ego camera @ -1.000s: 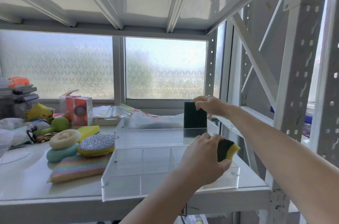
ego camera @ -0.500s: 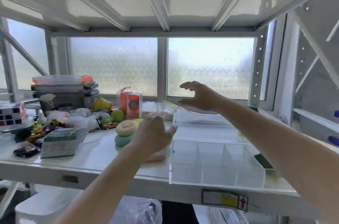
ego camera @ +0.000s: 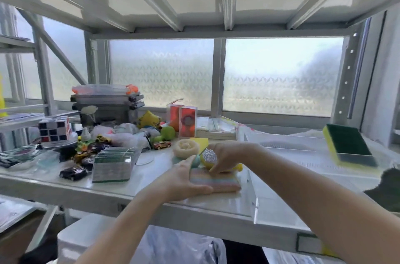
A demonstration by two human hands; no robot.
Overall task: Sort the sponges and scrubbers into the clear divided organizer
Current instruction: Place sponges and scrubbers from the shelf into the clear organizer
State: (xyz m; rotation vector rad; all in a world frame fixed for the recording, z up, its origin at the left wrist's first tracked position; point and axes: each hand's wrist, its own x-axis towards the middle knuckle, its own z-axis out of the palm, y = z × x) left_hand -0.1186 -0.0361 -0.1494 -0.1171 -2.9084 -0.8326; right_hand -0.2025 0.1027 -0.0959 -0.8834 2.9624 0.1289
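My left hand point(ego camera: 186, 179) holds the pastel striped sponge point(ego camera: 216, 180) lying on the shelf, with the thumb at its far left side and the fingers along its front edge. My right hand point(ego camera: 229, 155) curls over the yellow scrubber with a silver glitter top point(ego camera: 209, 156), just behind the striped sponge. A cream round scrubber point(ego camera: 186, 148), a teal round sponge point(ego camera: 196, 161) and a yellow sponge point(ego camera: 200, 141) sit close behind. The clear divided organizer point(ego camera: 281, 149) stands to the right. A green and yellow sponge point(ego camera: 346, 146) leans in its far right part, and a dark green pad point(ego camera: 387, 185) shows at the right edge.
The left half of the shelf is crowded: a clear box of cards point(ego camera: 114, 164), toy cars point(ego camera: 73, 172), a puzzle cube point(ego camera: 55, 129), stacked grey containers point(ego camera: 106, 101), red boxes point(ego camera: 187, 120) and a green ball point(ego camera: 167, 132). The shelf's front edge point(ego camera: 151, 205) runs under my forearms.
Both hands let go of the dark green sponges at the organizer and moved left to the sponge pile. The left now holds the striped sponge, the right the glitter scrubber. My view swung left.
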